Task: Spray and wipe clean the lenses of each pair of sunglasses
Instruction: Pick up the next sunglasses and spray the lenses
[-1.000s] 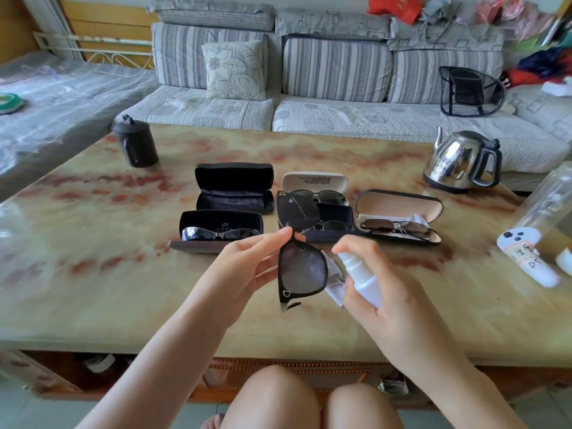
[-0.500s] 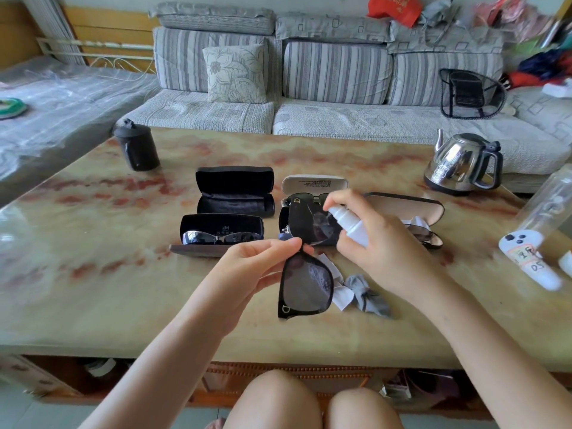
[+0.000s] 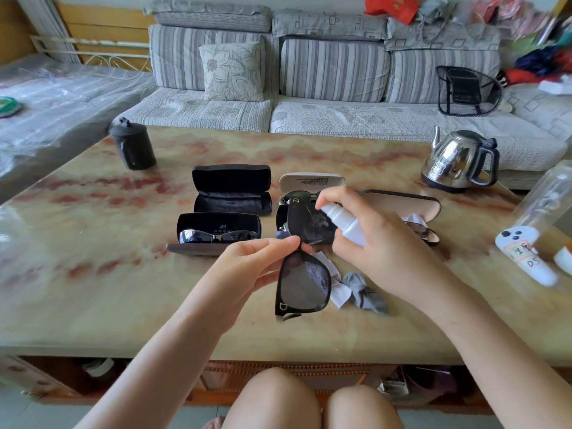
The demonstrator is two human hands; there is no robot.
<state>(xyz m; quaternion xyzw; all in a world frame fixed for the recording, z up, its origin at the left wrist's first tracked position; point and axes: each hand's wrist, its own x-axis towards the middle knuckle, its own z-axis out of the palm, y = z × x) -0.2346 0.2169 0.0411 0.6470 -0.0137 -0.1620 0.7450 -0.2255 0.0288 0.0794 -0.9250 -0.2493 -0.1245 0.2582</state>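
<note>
My left hand [image 3: 257, 264] pinches black square-framed sunglasses [image 3: 305, 264] at the bridge, holding them on end above the table. Wet droplets show on both lenses. My right hand [image 3: 371, 243] grips a small white spray bottle [image 3: 345, 222], its nozzle aimed at the upper lens from close by. A grey wiping cloth [image 3: 362, 292] lies crumpled on the table just right of the sunglasses. Behind them stand several open cases: a black one [image 3: 232, 193] without glasses, one with wraparound sunglasses [image 3: 216, 235], a white-lidded one [image 3: 311, 182], and a tan-lined one [image 3: 402, 205] with metal-framed glasses.
On the marble-patterned table [image 3: 93, 289] a dark lidded jar [image 3: 133, 147] stands at the back left and a steel kettle [image 3: 458, 162] at the back right. A clear bottle with a white labelled cap [image 3: 526, 252] lies at the right edge. A striped sofa [image 3: 309, 82] runs behind.
My right hand has lifted the spray bottle from beside the lower lens up to the upper lens. The grey cloth now lies uncovered on the table. Droplets have appeared on the lenses.
</note>
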